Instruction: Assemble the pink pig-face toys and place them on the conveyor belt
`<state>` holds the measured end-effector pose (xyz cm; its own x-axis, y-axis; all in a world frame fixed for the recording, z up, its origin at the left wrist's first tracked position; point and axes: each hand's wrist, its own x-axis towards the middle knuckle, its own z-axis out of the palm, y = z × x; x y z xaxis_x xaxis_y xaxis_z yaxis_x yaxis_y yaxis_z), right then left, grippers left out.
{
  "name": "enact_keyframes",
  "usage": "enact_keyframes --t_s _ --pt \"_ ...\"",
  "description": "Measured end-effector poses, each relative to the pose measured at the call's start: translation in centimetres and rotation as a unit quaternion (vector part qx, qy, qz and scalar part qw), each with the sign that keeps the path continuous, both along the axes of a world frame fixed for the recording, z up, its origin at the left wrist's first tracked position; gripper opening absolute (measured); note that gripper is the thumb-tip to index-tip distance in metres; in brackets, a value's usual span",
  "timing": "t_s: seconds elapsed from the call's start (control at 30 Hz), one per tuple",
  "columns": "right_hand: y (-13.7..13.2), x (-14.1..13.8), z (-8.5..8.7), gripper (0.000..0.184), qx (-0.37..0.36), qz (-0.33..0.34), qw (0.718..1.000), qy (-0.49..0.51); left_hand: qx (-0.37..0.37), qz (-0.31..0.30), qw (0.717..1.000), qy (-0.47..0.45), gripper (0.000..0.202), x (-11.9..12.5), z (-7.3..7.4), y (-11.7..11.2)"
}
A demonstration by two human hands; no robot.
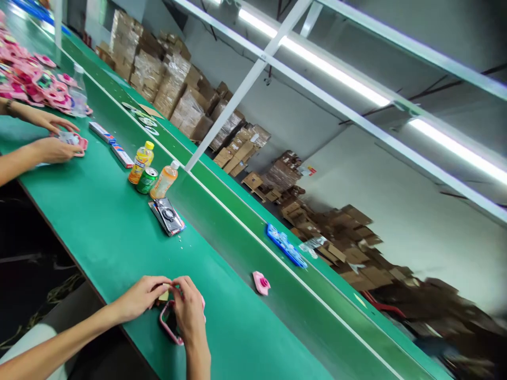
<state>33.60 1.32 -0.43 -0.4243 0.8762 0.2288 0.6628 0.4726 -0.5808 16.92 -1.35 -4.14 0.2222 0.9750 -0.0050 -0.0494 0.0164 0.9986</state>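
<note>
Both my hands meet over a pink-rimmed phone case [169,323] lying on the green workbench [106,221]. My left hand [140,298] comes in from the lower left, its fingertips pinching the case's upper edge. My right hand [189,311] covers much of the case from above, so part of it is hidden. A small pale piece [163,296] shows by my left fingers, but I cannot tell what it is. A pink rubbery piece [261,283] lies on the green conveyor belt [253,232] beyond my hands.
A co-worker's hands [51,138] handle a pink item at the far left, near a heap of pink pieces [27,76]. Drinks bottles, a green can [147,180] and dark packets [168,216] stand on the bench. A blue tray [285,245] rides the belt. Cardboard boxes [178,89] are stacked behind.
</note>
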Motion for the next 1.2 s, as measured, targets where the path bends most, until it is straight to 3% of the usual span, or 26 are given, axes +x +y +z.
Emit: enact_keyframes --t_s 0.2,0.4,0.5,0.63,0.73,0.83,1.03,1.1,1.2 --pt "1.2 0.9 -1.8 0.027 0.058 0.057 0.992 -0.096 -0.009 -0.031 0.999 -0.014 0.059 -0.2 -0.2 0.4" --pt "0.9 0.7 -2.2 0.028 0.106 0.044 0.985 -0.126 0.02 -0.034 0.999 -0.034 0.043 -0.2 -0.1 0.5" --pt "0.5 0.4 -2.3 0.024 0.137 0.033 0.98 -0.138 0.042 0.003 0.999 -0.023 0.03 0.1 0.2 0.3" --pt "-0.1 0.1 -3.0 0.023 0.204 0.049 0.963 -0.168 0.016 0.051 0.999 -0.002 0.019 0.7 0.3 0.2" --pt "-0.4 0.3 -3.7 0.026 0.196 0.059 0.968 -0.146 -0.015 0.034 0.999 -0.023 0.028 0.8 0.2 0.4" --pt "-0.5 0.4 -4.1 0.027 0.113 0.055 0.99 -0.07 -0.042 -0.024 0.997 -0.062 0.048 0.2 0.2 0.8" --pt "-1.4 -1.2 -4.0 0.012 0.027 -0.061 0.995 0.077 -0.037 -0.109 0.987 -0.115 0.055 -1.4 0.6 0.7" --pt "-1.8 -1.7 -3.8 0.011 0.033 -0.073 0.993 0.081 -0.076 -0.099 0.983 -0.134 0.059 -1.6 0.3 0.4" --pt "-2.4 -2.4 -3.5 0.018 0.116 -0.071 0.989 0.051 -0.113 -0.042 0.984 -0.128 0.063 -1.5 -0.9 0.4"
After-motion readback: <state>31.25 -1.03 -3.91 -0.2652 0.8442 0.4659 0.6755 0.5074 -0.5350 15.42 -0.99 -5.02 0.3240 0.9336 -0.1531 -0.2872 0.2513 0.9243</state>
